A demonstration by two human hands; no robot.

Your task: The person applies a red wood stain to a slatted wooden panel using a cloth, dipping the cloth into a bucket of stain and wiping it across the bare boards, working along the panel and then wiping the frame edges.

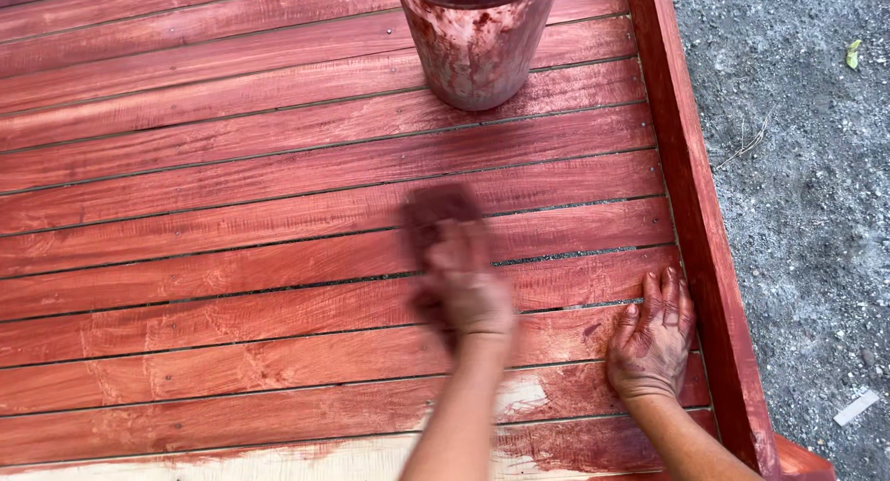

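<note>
Stain-soaked pad (438,212) clamped in my left hand (464,291) rides the slats (232,180) lengthwise, bucket (477,41) straight ahead, my right hand (654,337) spread flat beside the frame rail (691,194).

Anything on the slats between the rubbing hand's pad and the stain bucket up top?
Nothing visible. The left hand presses a stain pad on the slats; the boards up to the bucket are bare. The right hand rests flat, off to the side.
</note>
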